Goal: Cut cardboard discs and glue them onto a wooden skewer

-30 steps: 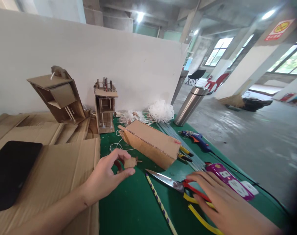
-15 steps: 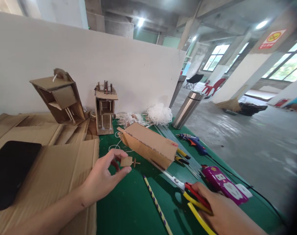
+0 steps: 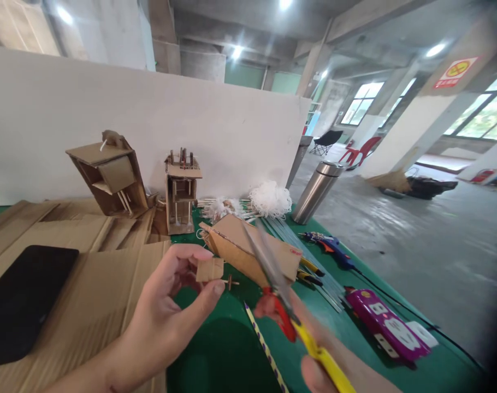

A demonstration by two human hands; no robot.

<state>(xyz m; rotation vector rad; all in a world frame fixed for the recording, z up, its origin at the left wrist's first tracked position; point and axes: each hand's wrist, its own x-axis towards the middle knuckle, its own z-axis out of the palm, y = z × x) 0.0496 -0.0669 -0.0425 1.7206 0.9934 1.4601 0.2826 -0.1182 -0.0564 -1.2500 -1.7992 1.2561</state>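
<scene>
Pinched between thumb and fingers of my left hand (image 3: 178, 305) is a small square cardboard piece (image 3: 209, 269). Just below its right edge lies a thin stick with a small brown disc (image 3: 230, 282). My right hand (image 3: 318, 333) grips a pair of scissors (image 3: 273, 273) with red and yellow handles, smeared by motion. Their blades point up and to the left, apart from the cardboard piece, and cross in front of a long cardboard box (image 3: 232, 240). A spotted pencil (image 3: 262, 344) lies on the green table between my hands.
Cardboard sheets (image 3: 105, 289) with a black tablet-like slab (image 3: 31, 300) cover the left. Two cardboard models (image 3: 121, 180) stand behind. A steel flask (image 3: 317, 194), glue sticks (image 3: 287, 232), a glue gun (image 3: 330, 245) and a purple power strip (image 3: 385, 325) line the right side.
My right hand has raised the scissors up and left off the table, and their blades now point more upward. My left hand still pinches the cardboard piece, now turned slightly. The view has shifted slightly.
</scene>
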